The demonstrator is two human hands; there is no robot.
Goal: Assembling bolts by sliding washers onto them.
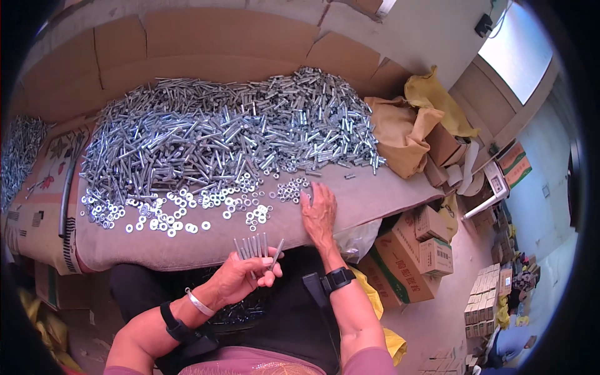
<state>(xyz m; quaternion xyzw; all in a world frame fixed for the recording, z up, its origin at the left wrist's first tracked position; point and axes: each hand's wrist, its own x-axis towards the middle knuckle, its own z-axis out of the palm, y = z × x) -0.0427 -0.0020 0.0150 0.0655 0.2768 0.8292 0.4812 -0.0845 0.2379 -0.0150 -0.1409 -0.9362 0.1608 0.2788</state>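
My left hand (244,275) is closed around several slim metal bolts (253,245), fanned out with their ends pointing up, above my lap. My right hand (320,215) rests palm down on the cloth-covered table (281,219). Its fingers are stretched out and apart, at the right edge of a small cluster of nuts (292,189); whether a fingertip touches one is too small to tell. Flat washers (169,215) lie scattered to the left of that cluster. Behind them spreads a large heap of loose silver bolts (219,134).
Cardboard (231,34) walls the table's far side. A metal rod (67,187) and another bolt heap (22,150) lie at left. Brown and yellow sacks (400,131) sit at the far right end. Cartons (400,262) stand beside the table; stacked small boxes (481,300) are on the floor.
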